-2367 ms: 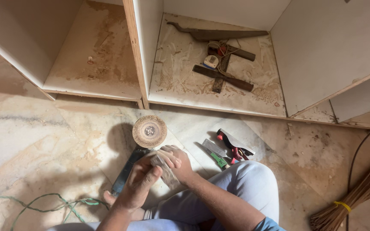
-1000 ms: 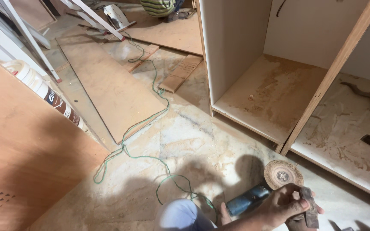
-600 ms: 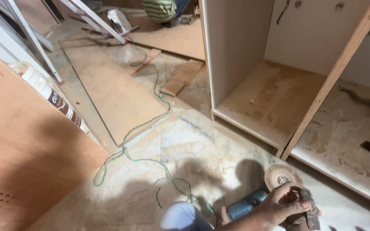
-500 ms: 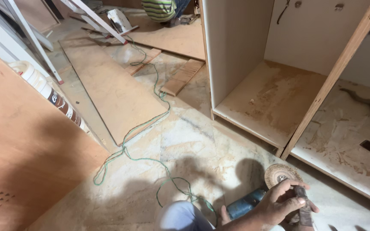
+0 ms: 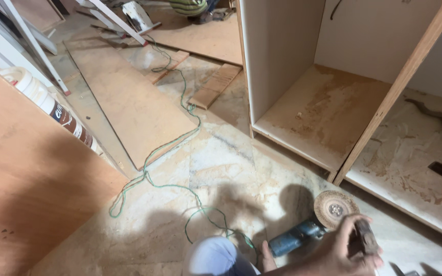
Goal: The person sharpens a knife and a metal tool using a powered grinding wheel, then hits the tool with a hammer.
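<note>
At the bottom right of the view, low over a pale marble floor [image 5: 231, 168], the person's right hand [image 5: 346, 250] is curled shut around a small dark piece [image 5: 367, 239], with the fingers wrapped over it so that its shape cannot be made out. Just to the left of that hand lies a blue angle grinder [image 5: 295, 239], its body pointing down and left. Its round, dusty tan sanding disc [image 5: 336, 208] faces upward, just above the hand and close to the fingertips. Only a thumb of the left hand [image 5: 268, 257] shows, pressed against the lower end of the grinder's blue body; whether that hand is open or closed around the tool cannot be told. A knee in light blue trousers [image 5: 213, 258] sits at the bottom edge beside it. A thin green cord [image 5: 180, 133] snakes from the grinder across the floor toward the top of the view. To the right stands an open white cabinet [image 5: 328, 102] with a raw wooden divider, its floor panels coated in sawdust. A long plywood board [image 5: 129, 107] lies flat on the floor at upper left, and a larger brown sheet [image 5: 21, 184] fills the left side, with a white glue bottle [image 5: 47, 102] lying along its edge.
</note>
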